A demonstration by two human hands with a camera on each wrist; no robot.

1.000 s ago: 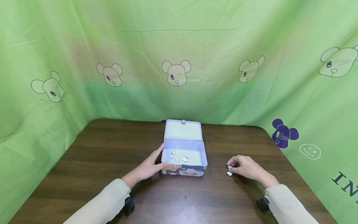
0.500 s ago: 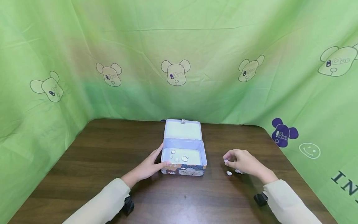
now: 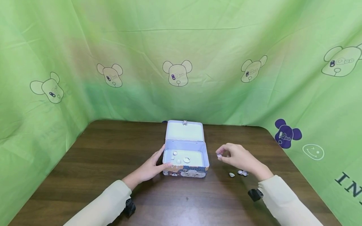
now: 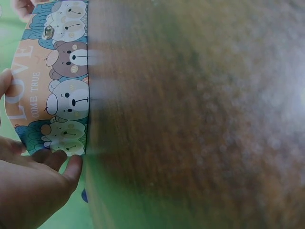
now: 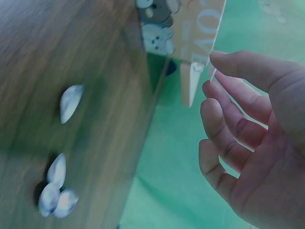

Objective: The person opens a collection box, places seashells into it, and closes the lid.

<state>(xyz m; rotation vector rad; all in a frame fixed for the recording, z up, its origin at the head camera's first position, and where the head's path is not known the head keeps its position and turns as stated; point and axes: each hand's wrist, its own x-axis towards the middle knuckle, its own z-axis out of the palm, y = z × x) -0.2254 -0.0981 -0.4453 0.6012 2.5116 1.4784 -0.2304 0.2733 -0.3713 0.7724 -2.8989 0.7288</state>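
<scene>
A tin lunch box [image 3: 185,172] with cartoon bears and the word LOVE on its front stands with its lid raised. Several small pale pieces, one of them a round shell-like piece [image 3: 187,160], lie inside. My left hand [image 3: 149,169] grips the box's front left corner, thumb at the front rim and fingers along the side. To the right of the box, my right hand [image 3: 240,158] is raised over the table, pinching a small seashell [image 3: 219,155] between thumb and forefinger. In the right wrist view the held seashell [image 5: 212,72] shows only as a thin pale edge.
On the dark wooden table [image 3: 113,141], one white seashell [image 3: 232,174] lies below my right hand. A cluster of seashells [image 5: 57,171] sits near it. A green cloth [image 3: 127,103] with bear outlines hangs behind and beside the table.
My right hand has picked a seashell up from the table and moved up and left with it, toward the box, uncovering other shells. My left hand stays on the box.
</scene>
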